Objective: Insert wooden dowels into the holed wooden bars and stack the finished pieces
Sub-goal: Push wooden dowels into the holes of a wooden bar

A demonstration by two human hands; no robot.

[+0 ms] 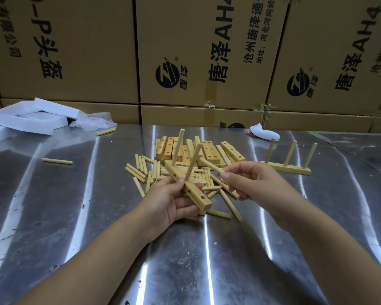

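Note:
My left hand (174, 199) grips a holed wooden bar (198, 195) above the table, tilted toward me, with two dowels (178, 148) standing in its far holes and an empty hole at its near end. My right hand (251, 181) pinches a loose dowel (212, 167) just right of the bar. Beneath both hands lies a heap of loose dowels (141, 167). Behind it sits a pile of holed bars (209, 150). A finished bar with three upright dowels (290, 167) stands to the right.
The steel table (185, 260) is backed by a wall of cardboard boxes (196, 51). White foam pieces (31, 117) and a plastic bag (92, 122) lie at the far left. Two stray dowels (57, 161) lie on the left; a white scrap (264, 133) sits far right.

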